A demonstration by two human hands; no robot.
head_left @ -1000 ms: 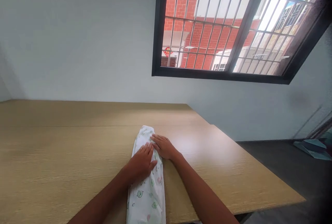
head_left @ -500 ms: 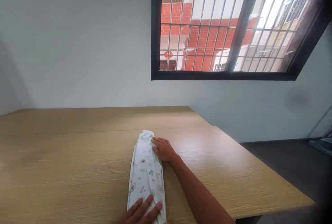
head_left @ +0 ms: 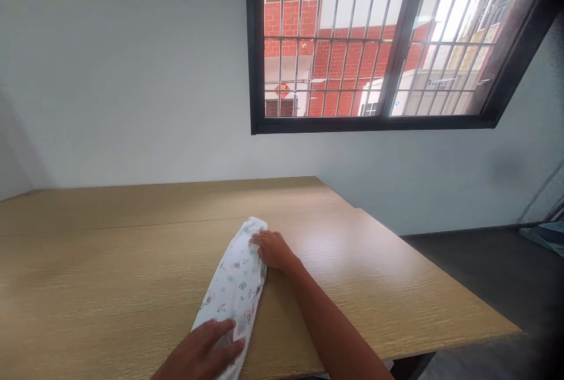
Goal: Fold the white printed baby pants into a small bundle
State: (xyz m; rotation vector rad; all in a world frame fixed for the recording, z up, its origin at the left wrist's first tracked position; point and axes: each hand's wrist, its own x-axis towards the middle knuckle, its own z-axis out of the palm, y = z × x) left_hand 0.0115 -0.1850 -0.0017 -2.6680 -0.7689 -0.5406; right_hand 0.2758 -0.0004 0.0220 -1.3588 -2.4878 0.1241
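A long, narrow piece of folded white printed cloth (head_left: 235,277), perhaps a garment, lies slantwise on the wooden table. Small green, pink and dark figures dot it. My right hand (head_left: 274,249) is at its far right edge, fingers bent over the top and thumb close to the side, gripping the fabric there. Across the near part rests my left hand (head_left: 205,347), its fingers apart and touching the cloth from above. The near end of the cloth runs out of the picture below.
The pale wooden table (head_left: 110,274) reaches back to a white wall (head_left: 132,74). Its right edge drops to a dark floor (head_left: 458,262). A barred window (head_left: 335,124) with a black frame is set in the wall.
The cloth has turned: its far end has shifted slightly right and its near end left. My left hand has moved left with it. My right hand's fingers are more bent. The view has shifted slightly.
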